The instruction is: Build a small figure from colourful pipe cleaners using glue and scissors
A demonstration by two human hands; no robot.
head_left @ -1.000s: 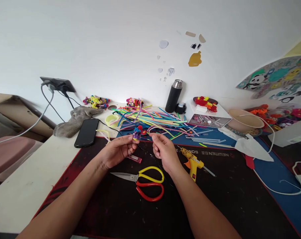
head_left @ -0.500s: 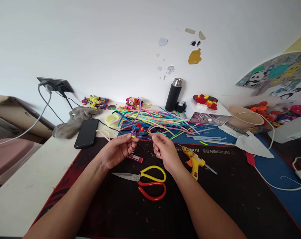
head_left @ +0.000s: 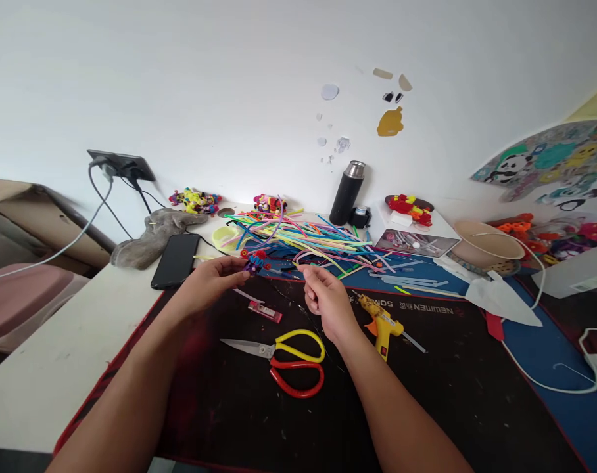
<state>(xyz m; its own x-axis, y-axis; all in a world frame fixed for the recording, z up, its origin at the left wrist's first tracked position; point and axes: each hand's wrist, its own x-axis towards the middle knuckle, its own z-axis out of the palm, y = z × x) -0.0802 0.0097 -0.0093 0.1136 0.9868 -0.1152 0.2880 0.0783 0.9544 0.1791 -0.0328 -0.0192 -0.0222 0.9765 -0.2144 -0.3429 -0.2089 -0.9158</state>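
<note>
My left hand (head_left: 207, 284) pinches a small pipe-cleaner figure (head_left: 255, 261) in purple, blue and red between thumb and fingers, above the mat's back edge. To its right, my right hand (head_left: 327, 293) is closed in a pinch. A tiny yellowish tip shows at its fingertips, too small to name. The two hands are apart. Below them lie scissors (head_left: 265, 349) with one yellow and one red handle, blades pointing left. A small pink-and-white packet (head_left: 265, 311) rests just behind the scissors. Right of my right hand is a yellow glue gun (head_left: 387, 328) with a clear stick in it.
A pile of coloured pipe cleaners (head_left: 303, 236) spreads behind my hands. A black phone (head_left: 175, 261) and a grey plush toy (head_left: 155, 238) lie at the left. Farther back stand a black thermos (head_left: 346, 197) and a white box (head_left: 417, 238). Glue sticks (head_left: 411, 282) lie at the right.
My left hand has moved left and turned over, taking the pipe-cleaner figure away from my right hand. The right hand stays pinched in nearly the same place. The view has shifted slightly.
</note>
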